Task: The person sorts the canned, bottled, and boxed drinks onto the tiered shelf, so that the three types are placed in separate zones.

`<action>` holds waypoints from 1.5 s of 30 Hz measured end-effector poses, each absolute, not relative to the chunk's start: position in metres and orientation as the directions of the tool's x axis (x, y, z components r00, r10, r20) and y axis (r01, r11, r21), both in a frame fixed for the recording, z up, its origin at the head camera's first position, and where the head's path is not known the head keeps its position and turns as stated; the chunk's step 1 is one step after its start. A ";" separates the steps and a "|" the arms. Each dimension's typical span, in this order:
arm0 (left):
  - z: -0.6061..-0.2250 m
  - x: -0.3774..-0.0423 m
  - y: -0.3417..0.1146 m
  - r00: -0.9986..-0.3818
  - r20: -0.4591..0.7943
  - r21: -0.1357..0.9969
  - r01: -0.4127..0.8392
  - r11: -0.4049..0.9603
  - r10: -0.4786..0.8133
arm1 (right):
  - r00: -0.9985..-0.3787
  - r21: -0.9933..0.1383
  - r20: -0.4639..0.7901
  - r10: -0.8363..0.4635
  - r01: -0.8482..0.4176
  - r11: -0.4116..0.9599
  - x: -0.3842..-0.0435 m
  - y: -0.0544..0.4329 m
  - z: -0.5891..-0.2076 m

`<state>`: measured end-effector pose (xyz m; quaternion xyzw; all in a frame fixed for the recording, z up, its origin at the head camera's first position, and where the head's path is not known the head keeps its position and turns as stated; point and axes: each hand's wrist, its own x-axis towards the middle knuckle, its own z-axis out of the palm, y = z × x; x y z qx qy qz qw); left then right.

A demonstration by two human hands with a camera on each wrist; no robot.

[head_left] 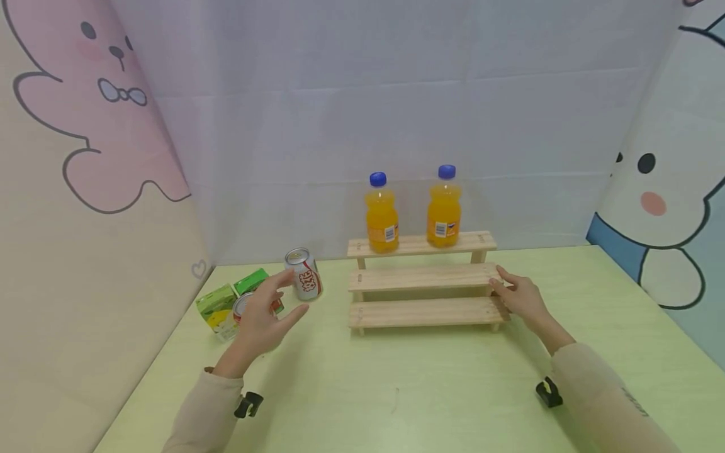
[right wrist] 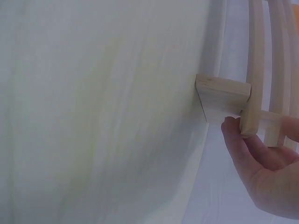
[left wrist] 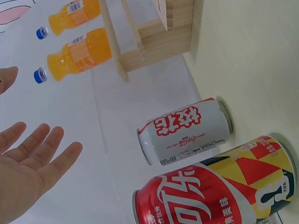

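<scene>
My left hand [head_left: 263,321] hovers with fingers spread, holding nothing, in front of a silver-white Coca-Cola can [head_left: 308,280]. In the left wrist view a red and yellow Coca-Cola can [left wrist: 187,200] stands beside the silver-white can [left wrist: 187,133]; in the head view the left hand partly hides it. On the right, my right hand [head_left: 523,302] grips the right end of a three-step wooden rack [head_left: 419,278]. The right wrist view has its fingers [right wrist: 238,144] curled at the end of a slat. Two orange soda bottles [head_left: 382,220] with blue caps stand on the top step.
Two green drink cartons [head_left: 218,308] sit at the table's left side, behind the left hand. A pale curtain [head_left: 396,94] hangs along the back edge, and cartoon-printed panels [head_left: 657,207] flank the yellow-green table [head_left: 396,384].
</scene>
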<state>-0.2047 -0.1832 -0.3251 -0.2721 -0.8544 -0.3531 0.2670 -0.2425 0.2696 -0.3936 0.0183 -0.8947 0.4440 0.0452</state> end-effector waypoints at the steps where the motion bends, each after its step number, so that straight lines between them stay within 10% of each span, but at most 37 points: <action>1: -0.325 -0.204 -0.185 -0.706 0.654 0.453 0.653 0.607 0.271 | -0.995 -0.792 0.097 0.008 -0.072 0.606 -0.243 0.270 -0.393; 11: -0.327 -0.199 -0.211 -0.694 0.684 0.393 0.608 0.690 0.223 | -0.995 -0.784 0.102 0.020 -0.068 0.617 -0.244 0.268 -0.394; 45: -0.356 -0.207 -0.259 -0.936 0.351 0.591 0.220 0.776 -0.001 | -0.993 -0.779 0.112 0.030 -0.069 0.624 -0.243 0.268 -0.393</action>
